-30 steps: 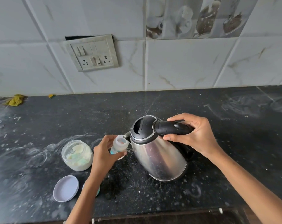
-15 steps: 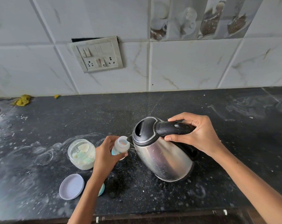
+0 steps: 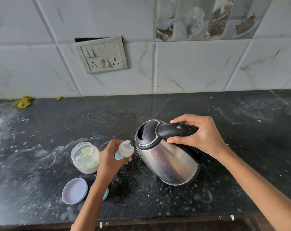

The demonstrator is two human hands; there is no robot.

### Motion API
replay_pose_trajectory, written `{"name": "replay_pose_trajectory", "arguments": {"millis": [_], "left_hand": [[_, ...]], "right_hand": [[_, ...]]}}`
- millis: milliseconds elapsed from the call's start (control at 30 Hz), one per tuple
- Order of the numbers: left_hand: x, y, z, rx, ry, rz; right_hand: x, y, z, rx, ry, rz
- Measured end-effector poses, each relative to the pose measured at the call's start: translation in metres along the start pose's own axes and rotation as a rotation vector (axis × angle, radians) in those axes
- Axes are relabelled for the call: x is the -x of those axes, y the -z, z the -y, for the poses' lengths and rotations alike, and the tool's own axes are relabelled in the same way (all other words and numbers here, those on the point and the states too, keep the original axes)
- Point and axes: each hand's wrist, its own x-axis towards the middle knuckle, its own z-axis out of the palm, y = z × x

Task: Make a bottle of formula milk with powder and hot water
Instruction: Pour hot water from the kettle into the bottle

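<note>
From the head camera, the right hand is wrapping its fingers around the black handle of the kettle, tipping the spout toward the left hand. That hand is curling round the small bottle, holding its open mouth right at the spout. Just outside the left grip, the open powder jar is standing on the counter, its lid lying nearer. Pouring well probably means tilting slowly and keeping the bottle steady and the fingers below the rim.
</note>
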Motion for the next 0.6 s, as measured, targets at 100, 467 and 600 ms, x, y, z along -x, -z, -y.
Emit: {"name": "replay_pose_trajectory", "arguments": {"millis": [100, 467, 600], "left_hand": [[-0.0002, 0.0009, -0.0009, 0.006, 0.000, 0.000], [-0.0005, 0.0026, 0.0004, 0.017, -0.007, -0.003], [-0.0014, 0.0029, 0.0032, 0.014, -0.001, -0.006]], "right_hand": [[-0.0014, -0.0008, 0.0005, 0.031, 0.014, 0.001], [-0.0041, -0.0028, 0.0021, 0.058, 0.013, 0.011], [-0.0041, -0.0041, 0.0027, 0.065, 0.020, 0.019]]}}
